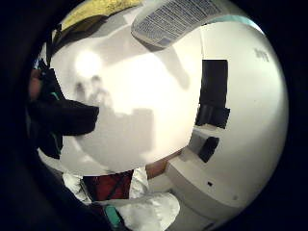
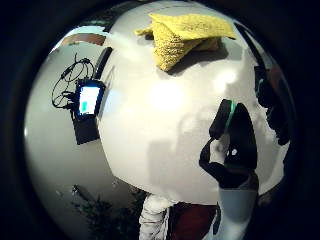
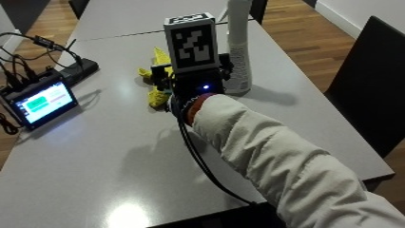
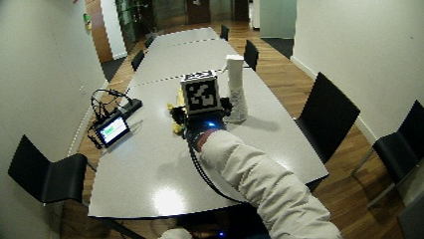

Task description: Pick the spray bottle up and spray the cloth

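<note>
We see the tabletop (image 3: pixel 114 156) lit from overhead: a bright glare spot sits at the lower left of the outside view, and a soft shadow of the sleeve (image 3: pixel 278 161) falls to the sleeve's left. The spray bottle (image 3: pixel 238 52) casts a short shadow to its right. In both palm views, white glare patches wash out the tabletop, shadows of the hand (image 2: pixel 235 145) spread over it, and the round edges fall to black with strong bending. The yellow cloth (image 2: pixel 187 35) looks soft and slightly blurred.
</note>
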The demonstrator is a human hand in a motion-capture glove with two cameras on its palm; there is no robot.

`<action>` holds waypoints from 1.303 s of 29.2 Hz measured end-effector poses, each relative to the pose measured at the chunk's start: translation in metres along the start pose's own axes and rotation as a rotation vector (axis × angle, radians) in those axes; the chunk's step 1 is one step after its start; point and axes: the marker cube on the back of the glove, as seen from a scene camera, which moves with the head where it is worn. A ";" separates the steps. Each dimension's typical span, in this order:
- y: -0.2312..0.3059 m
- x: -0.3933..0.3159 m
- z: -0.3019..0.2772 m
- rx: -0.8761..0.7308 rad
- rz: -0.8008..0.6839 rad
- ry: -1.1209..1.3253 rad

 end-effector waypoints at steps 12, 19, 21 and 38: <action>0.003 0.007 -0.009 -0.023 0.011 -0.018; 0.004 0.009 -0.007 -0.012 0.021 -0.015; 0.003 0.009 -0.008 -0.010 0.021 -0.012; 0.023 0.043 -0.012 0.109 -0.053 -0.325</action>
